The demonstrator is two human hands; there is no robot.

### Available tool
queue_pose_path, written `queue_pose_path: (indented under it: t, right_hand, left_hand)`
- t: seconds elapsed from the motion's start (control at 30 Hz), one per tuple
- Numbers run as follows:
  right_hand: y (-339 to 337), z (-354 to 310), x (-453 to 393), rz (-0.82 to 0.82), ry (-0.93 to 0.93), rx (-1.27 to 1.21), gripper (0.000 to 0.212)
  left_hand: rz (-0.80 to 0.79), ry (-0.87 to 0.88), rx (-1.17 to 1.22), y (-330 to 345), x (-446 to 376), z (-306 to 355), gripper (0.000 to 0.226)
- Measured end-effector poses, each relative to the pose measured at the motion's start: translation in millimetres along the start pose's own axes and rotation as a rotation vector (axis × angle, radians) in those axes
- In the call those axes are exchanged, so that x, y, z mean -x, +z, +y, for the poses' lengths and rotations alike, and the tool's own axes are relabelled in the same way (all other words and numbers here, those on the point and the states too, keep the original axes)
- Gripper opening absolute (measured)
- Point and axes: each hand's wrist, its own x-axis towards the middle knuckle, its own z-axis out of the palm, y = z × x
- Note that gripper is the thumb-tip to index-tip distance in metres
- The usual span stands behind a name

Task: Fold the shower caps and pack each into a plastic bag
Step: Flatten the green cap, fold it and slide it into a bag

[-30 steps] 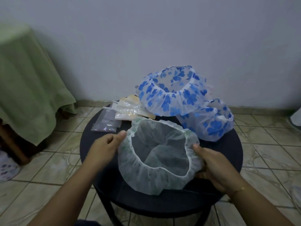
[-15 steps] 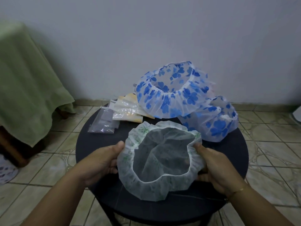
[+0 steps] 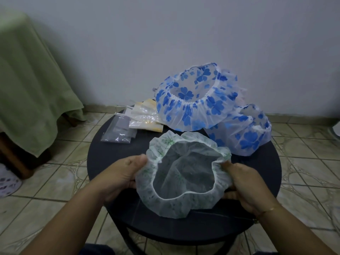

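Item: green-print shower cap (image 3: 184, 173), opening upward, held over the near part of the round black table (image 3: 261, 168). Our left hand (image 3: 121, 177) pinches its left rim, thumb on top; our right hand (image 3: 244, 183) grips the right rim, fingers curled beneath. Behind: two blue-flowered shower caps (image 3: 196, 100), stacked; plastic bags (image 3: 119, 133) far left.

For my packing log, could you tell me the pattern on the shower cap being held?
White shower cap with a faint green leafy print, in the head view.
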Motion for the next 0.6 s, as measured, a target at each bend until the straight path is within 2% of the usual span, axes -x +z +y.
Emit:
queue_pose_path:
  t: [0.1,0.23,0.33,0.4,0.47,0.53,0.6]
  right_hand:
    - [0,0,0,0.004,-0.002,0.005,0.036]
    - [-5,-2,1,0.021,0.016,0.024,0.034]
    - [-15,-4,-3,0.067,0.039,0.041,0.026]
    - [-23,-6,-6,0.090,0.058,0.060,0.024]
    - [-27,-6,-8,0.089,0.073,0.086,0.024]
    - [-28,-7,-9,0.088,0.071,0.111,0.025]
    - [-28,-6,-9,0.092,0.042,0.125,0.030]
  left_hand:
    - [0.117,0.028,-0.108,6,1,-1,0.087]
    - [0.345,0.023,-0.137,-3,-3,-3,0.046]
    - [0.436,0.005,-0.120,-17,-4,-3,0.031]
    - [0.451,-0.032,-0.188,-27,-3,-2,0.029]
    - [0.434,-0.107,-0.359,-34,-1,0,0.033]
    - [0.370,-0.183,-0.552,-35,2,1,0.033]
    - [0.278,-0.189,-0.632,-32,4,2,0.027]
